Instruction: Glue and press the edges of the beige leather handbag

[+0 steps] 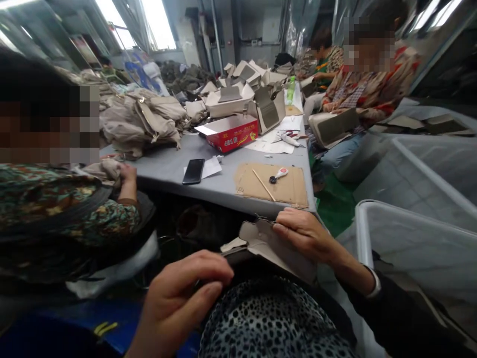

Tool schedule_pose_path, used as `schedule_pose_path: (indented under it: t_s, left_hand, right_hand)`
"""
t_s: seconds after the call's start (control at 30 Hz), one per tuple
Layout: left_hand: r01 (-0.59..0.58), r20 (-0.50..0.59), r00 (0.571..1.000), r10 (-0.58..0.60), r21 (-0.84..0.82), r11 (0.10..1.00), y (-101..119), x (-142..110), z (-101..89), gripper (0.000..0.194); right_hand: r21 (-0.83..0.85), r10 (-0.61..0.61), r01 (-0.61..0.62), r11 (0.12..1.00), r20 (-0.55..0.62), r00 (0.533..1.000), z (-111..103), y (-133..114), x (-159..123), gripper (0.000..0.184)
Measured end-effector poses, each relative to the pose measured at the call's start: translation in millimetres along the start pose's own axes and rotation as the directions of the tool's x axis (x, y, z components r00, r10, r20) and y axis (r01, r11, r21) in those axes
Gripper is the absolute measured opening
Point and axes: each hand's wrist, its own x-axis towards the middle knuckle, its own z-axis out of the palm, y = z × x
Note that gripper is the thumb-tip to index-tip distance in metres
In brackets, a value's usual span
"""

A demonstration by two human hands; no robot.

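Note:
My right hand (303,233) grips the upper edge of a beige bag piece (268,243) with a curved flap, its fingers folded over the rim. The piece lies tilted over my lap, on spotted dark-and-light clothing (268,313). My left hand (186,288) is near the piece's left end, with fingers curled and the thumb close to the fingertips. Anything between those fingertips is too small or hidden to make out. On the table just beyond lies a cardboard sheet (242,179) with a thin stick (264,185) and a small white-and-black tool (279,174).
A phone (193,171), a red box (234,136) and pliers (288,138) lie on the grey table (167,171). Piled bags (145,117) and a green bottle (290,89) stand farther back. Translucent bins (417,238) flank my right. Co-workers sit at left and right.

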Motion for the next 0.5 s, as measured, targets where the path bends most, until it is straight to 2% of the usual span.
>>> schedule_pose_path:
  t_s: [0.07,0.17,0.23,0.37,0.43,0.5]
  left_hand:
    - [0.057,0.091,0.994,-0.057,0.004,0.998,-14.2,11.8,14.1,0.011]
    - [0.275,0.142,0.957,-0.252,-0.175,0.945,-41.3,29.6,36.5,0.021]
    - [0.343,0.192,0.934,-0.303,-0.231,0.911,-59.5,37.6,51.9,0.028]
    - [0.326,0.323,0.914,-0.246,-0.221,0.919,-90.2,49.0,74.8,0.033]
    - [0.322,0.341,0.911,-0.231,-0.24,0.916,-97.4,54.3,77.2,0.031]
    - [0.264,0.343,0.921,-0.184,-0.206,0.942,-94.3,58.1,73.0,0.02]
  right_hand:
    - [0.002,0.022,-0.023,1.0,0.028,0.999,9.6,10.8,2.8,0.049]
    - [-0.003,0.047,-0.047,0.999,0.053,0.997,14.1,19.6,6.4,0.048]
    - [-0.009,0.059,-0.059,0.998,0.068,0.996,17.6,23.7,10.4,0.047]
    - [-0.04,0.082,-0.079,0.996,0.085,0.993,29.5,34.6,16.5,0.046]
    - [-0.061,0.101,-0.096,0.994,0.094,0.99,31.7,38.3,17.1,0.045]
    - [-0.058,0.121,-0.116,0.992,0.106,0.987,27.3,36.8,17.2,0.044]
